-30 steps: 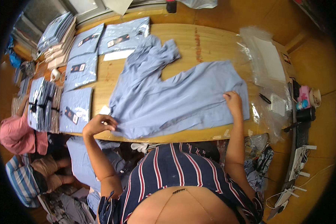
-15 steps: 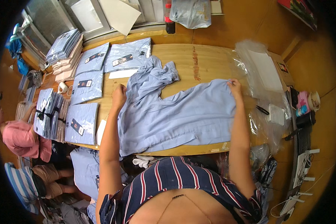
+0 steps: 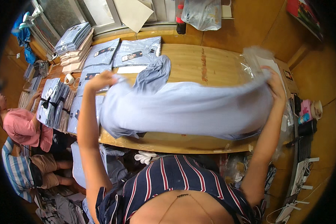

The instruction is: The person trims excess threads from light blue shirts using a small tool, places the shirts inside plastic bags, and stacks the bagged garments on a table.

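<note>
The light blue garment (image 3: pixel 190 108) spans the wooden table (image 3: pixel 222 61), its long axis running left to right, with a crumpled sleeve (image 3: pixel 153 72) pointing to the far side. The left hand (image 3: pixel 103 79) grasps its far left edge and the right hand (image 3: pixel 274 85) grips its far right end. Dark labels (image 3: pixel 132 56) lie on the bagged shirts (image 3: pixel 119 59) at far left, their print probably too small to read reliably. The cloth looks plain, softly bowed and motion-blurred.
</note>
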A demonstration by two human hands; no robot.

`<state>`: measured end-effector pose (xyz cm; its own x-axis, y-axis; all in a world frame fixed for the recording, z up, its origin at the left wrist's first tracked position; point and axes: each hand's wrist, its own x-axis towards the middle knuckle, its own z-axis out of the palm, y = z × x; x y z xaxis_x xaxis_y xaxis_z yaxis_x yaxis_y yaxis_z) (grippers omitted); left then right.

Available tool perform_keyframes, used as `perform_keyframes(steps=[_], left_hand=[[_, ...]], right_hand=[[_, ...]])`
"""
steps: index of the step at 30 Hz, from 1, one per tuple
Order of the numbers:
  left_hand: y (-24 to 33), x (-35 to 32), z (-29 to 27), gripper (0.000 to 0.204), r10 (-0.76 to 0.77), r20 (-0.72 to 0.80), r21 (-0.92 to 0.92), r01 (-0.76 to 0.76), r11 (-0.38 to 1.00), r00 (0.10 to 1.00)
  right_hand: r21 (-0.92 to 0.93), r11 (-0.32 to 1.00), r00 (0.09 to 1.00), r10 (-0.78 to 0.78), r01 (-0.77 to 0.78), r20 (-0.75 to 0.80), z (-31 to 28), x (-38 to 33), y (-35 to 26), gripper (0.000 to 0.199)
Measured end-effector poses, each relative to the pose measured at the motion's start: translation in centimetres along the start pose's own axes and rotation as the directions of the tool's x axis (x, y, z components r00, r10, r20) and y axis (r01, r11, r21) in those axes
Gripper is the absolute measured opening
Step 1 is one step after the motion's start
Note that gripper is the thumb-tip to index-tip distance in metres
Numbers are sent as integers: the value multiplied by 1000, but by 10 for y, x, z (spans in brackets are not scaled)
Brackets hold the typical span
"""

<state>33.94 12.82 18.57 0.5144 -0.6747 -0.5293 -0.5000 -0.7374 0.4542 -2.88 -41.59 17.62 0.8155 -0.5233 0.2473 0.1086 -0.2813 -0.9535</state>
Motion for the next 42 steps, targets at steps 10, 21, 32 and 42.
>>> perform_keyframes(steps=[10,21,32,42], left_hand=[[117,-124,-73,39,83,-995,64,-982,179,-50],[-2,-63,168,46,-380,-536,-630,-657,-414,754],[-19,-120,260,58,-123,-185,-620,-19,784,975],[-10,-38,281,50,-116,-683,150,295,944,721]], right_hand=[[-135,792,576,-537,595,-617,0,6,-137,22],[-98,992,850,-117,78,-514,4,-169,14,17],[-347,429,536,780,-834,-322,-14,-274,85,26],[-899,322,949,207,-295,-237,87,-216,100,36]])
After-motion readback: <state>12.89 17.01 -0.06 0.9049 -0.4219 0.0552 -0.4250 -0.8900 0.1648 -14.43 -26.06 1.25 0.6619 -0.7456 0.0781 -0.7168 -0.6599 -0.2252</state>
